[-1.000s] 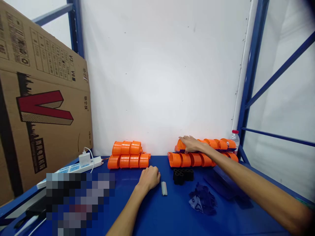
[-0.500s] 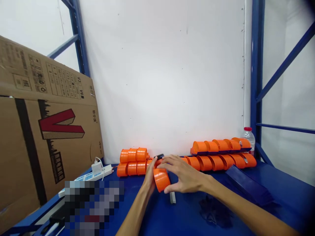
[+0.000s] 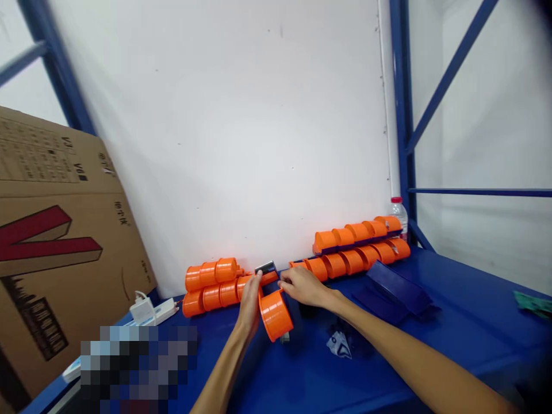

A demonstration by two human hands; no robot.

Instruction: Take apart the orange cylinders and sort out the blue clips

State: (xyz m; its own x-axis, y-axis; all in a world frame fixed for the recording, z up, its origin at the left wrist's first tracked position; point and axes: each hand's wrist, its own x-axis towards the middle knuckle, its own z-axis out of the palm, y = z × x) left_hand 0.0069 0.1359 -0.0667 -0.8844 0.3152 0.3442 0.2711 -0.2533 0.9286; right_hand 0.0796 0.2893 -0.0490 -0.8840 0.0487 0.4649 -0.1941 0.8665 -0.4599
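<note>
Bracing the orange cup (image 3: 276,316) in my left hand's (image 3: 250,302) grip, I'd work lightly at its one o'clock — right hand (image 3: 304,285) pinched narrow, contents unclear.

The nearest orange drum piece (image 3: 276,316) is smooth, glossy plastic with fine ridges; the left orange stack (image 3: 202,299) and right orange stack (image 3: 345,261) share that shine. The blue worktop (image 3: 466,310) looks smooth, with a soft sheen. The box (image 3: 103,241) is matt cardboard, the power strip (image 3: 166,310) white plastic, the bottle (image 3: 397,213) clear plastic. The crumpled wrapper (image 3: 339,345) resembles thin film; the rack post (image 3: 402,86) looks like painted metal.
</note>
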